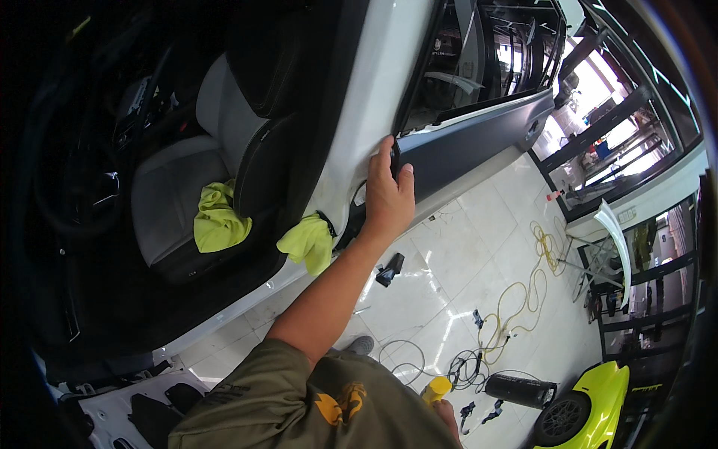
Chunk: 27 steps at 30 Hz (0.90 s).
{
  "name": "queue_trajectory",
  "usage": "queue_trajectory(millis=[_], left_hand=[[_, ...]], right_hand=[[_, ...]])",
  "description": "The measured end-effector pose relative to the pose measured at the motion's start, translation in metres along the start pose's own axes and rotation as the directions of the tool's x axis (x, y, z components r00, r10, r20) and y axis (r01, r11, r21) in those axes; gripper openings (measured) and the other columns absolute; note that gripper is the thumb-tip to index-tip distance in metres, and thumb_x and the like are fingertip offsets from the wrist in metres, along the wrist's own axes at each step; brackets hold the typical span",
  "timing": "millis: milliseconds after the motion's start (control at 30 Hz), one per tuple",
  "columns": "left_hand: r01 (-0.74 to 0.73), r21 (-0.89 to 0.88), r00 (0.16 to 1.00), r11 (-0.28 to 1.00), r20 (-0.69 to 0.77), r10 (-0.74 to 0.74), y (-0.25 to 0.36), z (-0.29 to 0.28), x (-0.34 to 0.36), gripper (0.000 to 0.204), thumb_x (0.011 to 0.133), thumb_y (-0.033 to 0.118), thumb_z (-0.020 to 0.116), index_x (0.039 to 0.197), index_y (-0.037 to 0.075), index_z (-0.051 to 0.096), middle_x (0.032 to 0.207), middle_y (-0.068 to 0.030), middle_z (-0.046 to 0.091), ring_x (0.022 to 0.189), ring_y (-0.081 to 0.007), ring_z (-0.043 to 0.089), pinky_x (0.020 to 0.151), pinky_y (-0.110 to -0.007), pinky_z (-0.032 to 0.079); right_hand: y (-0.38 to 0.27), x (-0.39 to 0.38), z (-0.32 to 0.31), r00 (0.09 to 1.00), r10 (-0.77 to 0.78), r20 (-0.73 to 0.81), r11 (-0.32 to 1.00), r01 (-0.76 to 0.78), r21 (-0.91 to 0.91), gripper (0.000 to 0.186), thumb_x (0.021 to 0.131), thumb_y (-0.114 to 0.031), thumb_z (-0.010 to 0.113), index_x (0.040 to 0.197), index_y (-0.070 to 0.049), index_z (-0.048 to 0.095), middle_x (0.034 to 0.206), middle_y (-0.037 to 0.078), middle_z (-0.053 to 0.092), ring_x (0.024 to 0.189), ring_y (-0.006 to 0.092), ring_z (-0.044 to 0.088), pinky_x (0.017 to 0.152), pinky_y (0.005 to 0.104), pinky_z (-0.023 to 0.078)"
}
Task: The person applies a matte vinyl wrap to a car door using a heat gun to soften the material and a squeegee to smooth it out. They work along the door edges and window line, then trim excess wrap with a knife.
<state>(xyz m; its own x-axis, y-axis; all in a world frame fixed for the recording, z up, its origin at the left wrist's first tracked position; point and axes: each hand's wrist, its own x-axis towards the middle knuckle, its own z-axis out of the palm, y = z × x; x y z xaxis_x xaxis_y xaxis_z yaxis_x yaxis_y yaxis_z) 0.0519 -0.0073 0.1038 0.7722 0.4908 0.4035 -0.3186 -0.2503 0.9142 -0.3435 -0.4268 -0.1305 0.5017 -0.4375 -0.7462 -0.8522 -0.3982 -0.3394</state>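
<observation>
My left hand (pixel 390 198) is at the front edge of a grey-blue car door (pixel 456 142), its fingers and thumb on either side of that edge, beside the white door pillar (pixel 351 105). Just below the wrist a yellow-green cloth (pixel 308 243) hangs at the pillar. Another cloth (pixel 221 221) of the same colour lies on the grey seat (pixel 176 176) inside the car. Low down near my body, my right hand (pixel 446 416) is closed around a yellow object (pixel 435 389) with a rounded end. My shirt hides most of that hand and what kind of object it is.
Yellow cord (pixel 516 288) and black cables (pixel 467 367) loop over the white tiled floor. A black cylinder (pixel 520 391) lies near a bright yellow-green car part (pixel 606 404) with a wheel. A white curved panel (pixel 617 239) rests on a stand, and a black object (pixel 390 269) lies on the tiles.
</observation>
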Motion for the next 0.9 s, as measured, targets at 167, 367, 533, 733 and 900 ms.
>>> queue_trajectory(millis=[167, 367, 533, 733, 900], left_hand=[[0.075, 0.012, 0.997, 0.997, 0.029, -0.075, -0.009, 0.006, 0.005, 0.05, 0.089, 0.01, 0.056, 0.136, 0.003, 0.038, 0.118, -0.0168, 0.055, 0.106, -0.0268, 0.055, 0.093, -0.034, 0.043], [0.066, -0.002, 0.995, 0.998, -0.08, -0.065, -0.014, 0.01, 0.006, 0.041, 0.089, 0.009, 0.056, 0.128, 0.004, 0.043, 0.105, -0.0127, 0.057, 0.094, -0.021, 0.056, 0.085, -0.032, 0.044], [0.11, 0.019, 0.993, 0.994, -0.041, -0.11, -0.002, 0.009, 0.008, 0.042, 0.089, 0.009, 0.054, 0.13, 0.007, 0.044, 0.098, -0.012, 0.058, 0.087, -0.0203, 0.056, 0.08, -0.031, 0.045], [0.177, 0.05, 0.983, 0.983, 0.048, -0.179, -0.007, 0.006, 0.016, 0.044, 0.089, 0.009, 0.053, 0.132, 0.006, 0.044, 0.11, -0.0209, 0.061, 0.098, -0.0325, 0.06, 0.087, -0.037, 0.046], [0.228, 0.033, 0.969, 0.973, 0.092, -0.23, -0.008, 0.0, 0.023, 0.042, 0.089, 0.009, 0.053, 0.13, 0.003, 0.046, 0.108, -0.0194, 0.061, 0.095, -0.0294, 0.061, 0.085, -0.035, 0.046]], right_hand=[[0.024, 0.011, 0.007, 0.99, -0.008, 0.143, 1.0, 0.012, -0.028, 0.03, 0.083, -0.015, 0.055, 0.102, 0.008, 0.059, 0.085, 0.016, 0.064, 0.069, 0.0264, 0.063, 0.063, 0.0374, 0.052], [0.002, 0.015, 0.0, 0.992, 0.055, 0.11, 0.991, -0.04, -0.131, 0.029, 0.083, -0.016, 0.054, 0.098, 0.008, 0.061, 0.086, 0.016, 0.065, 0.071, 0.0264, 0.064, 0.064, 0.0376, 0.051], [0.016, 0.058, -0.005, 0.997, -0.047, 0.06, 0.998, 0.049, -0.029, 0.03, 0.081, -0.017, 0.055, 0.096, 0.009, 0.061, 0.085, 0.017, 0.065, 0.073, 0.0263, 0.064, 0.065, 0.0372, 0.051], [0.021, 0.08, -0.012, 0.988, -0.147, 0.037, 0.983, 0.15, -0.109, 0.031, 0.081, -0.016, 0.054, 0.096, 0.01, 0.06, 0.084, 0.018, 0.065, 0.071, 0.027, 0.064, 0.063, 0.0378, 0.051], [0.021, 0.09, -0.01, 0.985, -0.129, 0.117, 0.987, 0.139, -0.08, 0.033, 0.081, -0.017, 0.053, 0.097, 0.011, 0.059, 0.084, 0.019, 0.065, 0.071, 0.029, 0.065, 0.063, 0.0391, 0.052]])
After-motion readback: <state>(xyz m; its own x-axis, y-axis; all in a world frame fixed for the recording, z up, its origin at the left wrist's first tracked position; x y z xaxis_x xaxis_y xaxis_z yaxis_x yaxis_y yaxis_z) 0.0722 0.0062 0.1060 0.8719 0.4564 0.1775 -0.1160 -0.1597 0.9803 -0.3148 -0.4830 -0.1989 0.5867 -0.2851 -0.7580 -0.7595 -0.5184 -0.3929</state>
